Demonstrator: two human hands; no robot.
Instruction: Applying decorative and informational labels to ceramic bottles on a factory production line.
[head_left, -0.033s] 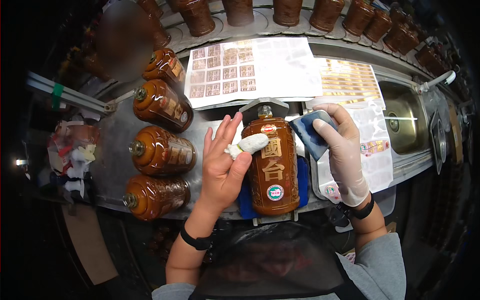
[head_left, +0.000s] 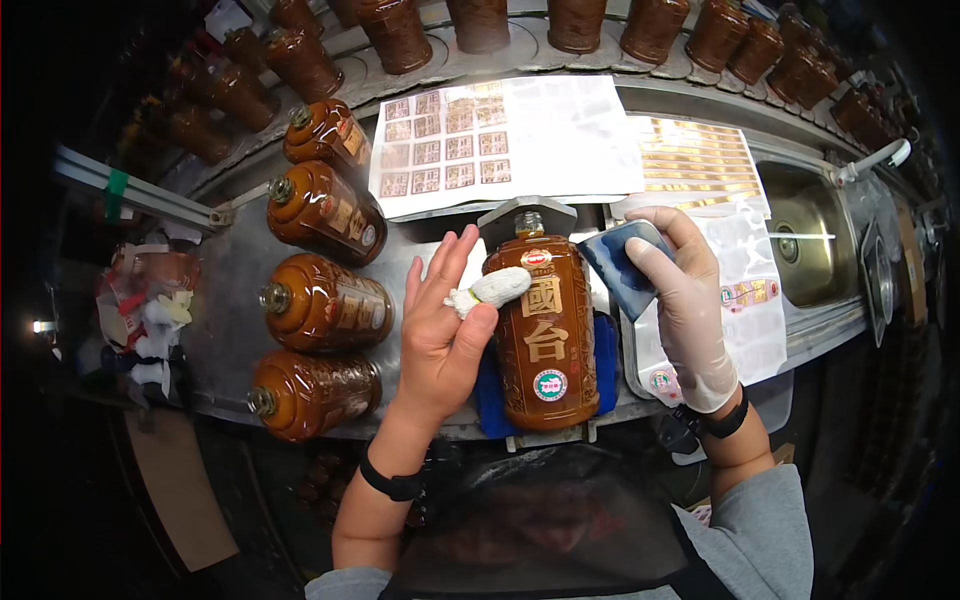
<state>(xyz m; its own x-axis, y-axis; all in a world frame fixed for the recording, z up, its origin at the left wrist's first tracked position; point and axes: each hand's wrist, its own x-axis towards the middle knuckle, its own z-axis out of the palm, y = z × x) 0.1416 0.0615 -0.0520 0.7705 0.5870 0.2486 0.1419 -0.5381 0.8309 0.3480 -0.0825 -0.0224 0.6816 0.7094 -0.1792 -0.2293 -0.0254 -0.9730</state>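
Note:
A large brown glazed bottle [head_left: 541, 385] with gold characters lies in a holder lined with blue padding [head_left: 606, 365]. Its glass neck points away from me, toward a grey angled stop [head_left: 490, 216]. My left hand [head_left: 435, 335] is open beside the bottle, fingers stretched. A white cloth cover [head_left: 501, 288], tied with a yellow-green band, wraps its index finger and lies over the bottle's upper left front; whether it touches is unclear. In a translucent glove, my right hand [head_left: 690, 290] grips a flat blue block [head_left: 625, 265] with a pale edge, just right of the bottle's shoulder.
Several similar bottles [head_left: 325, 300] lie in a column at left on the metal table [head_left: 225, 340]. Label sheets [head_left: 570, 135] and gold strips [head_left: 700, 165] spread behind and right. A sink [head_left: 800, 265] sits far right. Bottles line a curved conveyor [head_left: 505, 62] at the back.
My left hand has shifted very slightly left. The right hand, the blue block and the bottle look unmoved.

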